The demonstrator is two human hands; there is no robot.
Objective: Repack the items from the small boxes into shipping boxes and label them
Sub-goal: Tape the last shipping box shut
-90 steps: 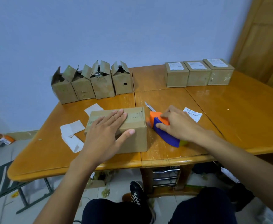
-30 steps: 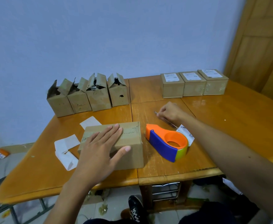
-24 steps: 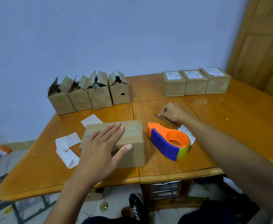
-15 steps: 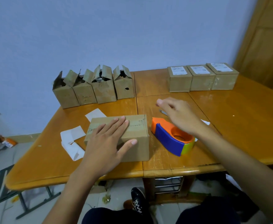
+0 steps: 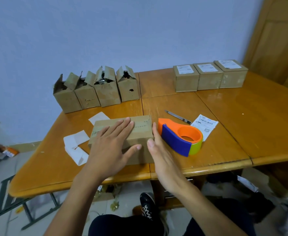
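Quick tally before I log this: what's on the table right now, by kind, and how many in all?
Open small boxes: 4
Labelled boxes: 3
Closed box under the left hand: 1
Tape dispenser: 1
Utility knife: 1
Loose shipping label: 1
White paper scraps: 3
Total: 14

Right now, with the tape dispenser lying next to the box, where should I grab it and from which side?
Probably the round end of the tape dispenser, from above. It lies on its side with the orange ring opening upward, so the grip can pinch the wall between the hole and the blue-and-yellow outside. The narrow nose toward the box offers less hold.
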